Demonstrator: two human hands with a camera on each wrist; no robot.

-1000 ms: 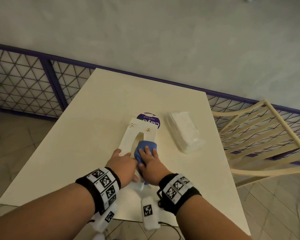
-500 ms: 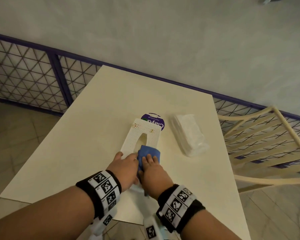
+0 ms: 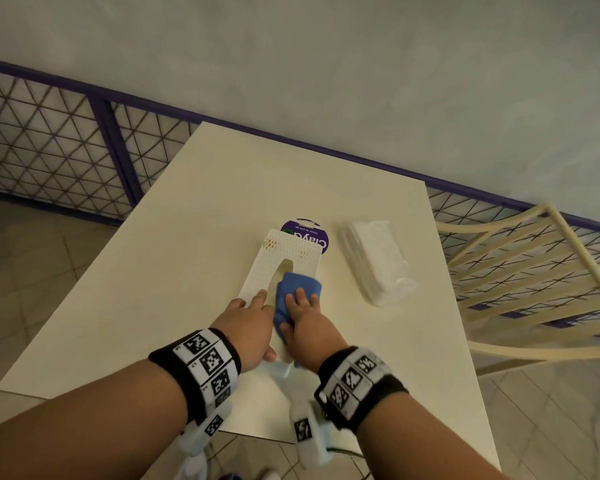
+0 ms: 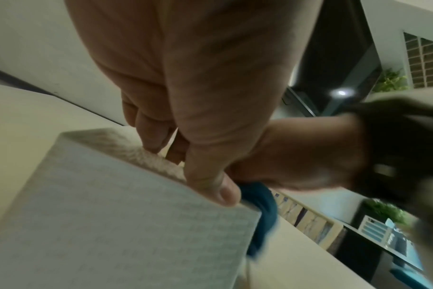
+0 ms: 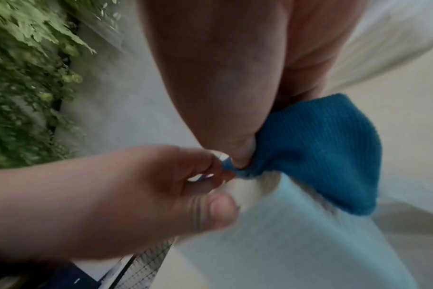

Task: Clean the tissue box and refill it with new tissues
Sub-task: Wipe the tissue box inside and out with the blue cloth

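- Cream table (image 3: 187, 271) bears the tissue box (image 3: 293, 252).
- Left hand (image 3: 246, 323) grips its near end; right hand (image 3: 309, 322) presses, thumb pinching, blue cloth (image 3: 297, 289).
- Hard wiping could likely slide the light box away.

White perforated tissue box (image 3: 284, 258), blue cloth (image 3: 297, 292), cream table (image 3: 194, 237), purple-railed fence (image 3: 49, 147)

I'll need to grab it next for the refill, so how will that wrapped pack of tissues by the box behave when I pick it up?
The pack of tissues will probably feel light for its bulk, being stacked white sheets. Its clear wrap looks loose and crinkled at the near end, so it may sag or slip in a one-ended grip. It lies flat on the table, so rolling seems unlikely.
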